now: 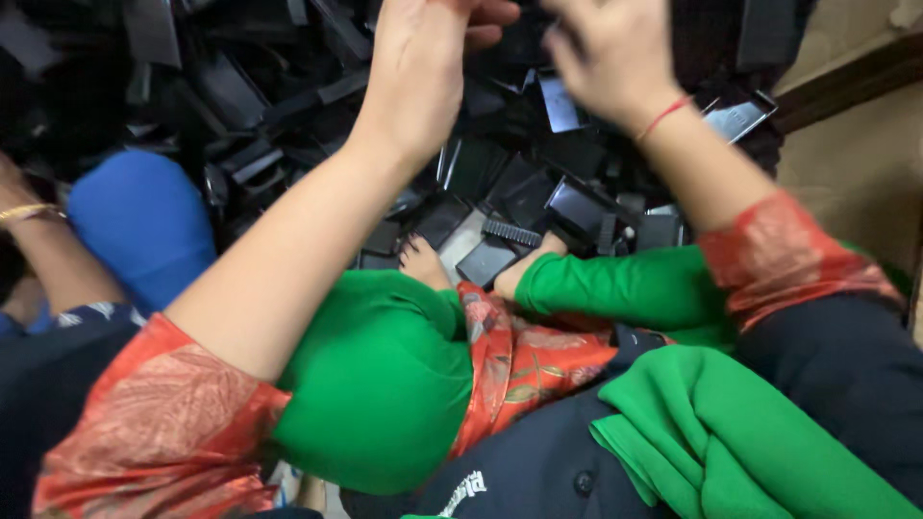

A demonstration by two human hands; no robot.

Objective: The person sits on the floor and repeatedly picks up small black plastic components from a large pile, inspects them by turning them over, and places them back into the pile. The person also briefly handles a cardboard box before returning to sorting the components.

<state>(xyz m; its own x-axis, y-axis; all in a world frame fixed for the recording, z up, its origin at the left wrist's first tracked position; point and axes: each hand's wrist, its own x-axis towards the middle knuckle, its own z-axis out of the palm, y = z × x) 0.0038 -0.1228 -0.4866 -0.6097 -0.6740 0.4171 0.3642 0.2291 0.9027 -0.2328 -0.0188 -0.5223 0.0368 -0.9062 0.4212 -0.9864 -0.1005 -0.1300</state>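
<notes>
Head view: both hands raised at twelve o'clock, left hand [418, 67] and blurred right hand [606, 53]; fingers' grip cannot be told. Black trays [524, 197] lie heaped below them, toward six o'clock.

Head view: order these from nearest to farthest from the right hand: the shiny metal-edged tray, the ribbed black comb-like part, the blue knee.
From the right hand:
1. Shiny metal-edged tray, beside the wrist, upper right.
2. Ribbed black comb-like part, lower, centre of the pile.
3. Blue knee, far left.
</notes>
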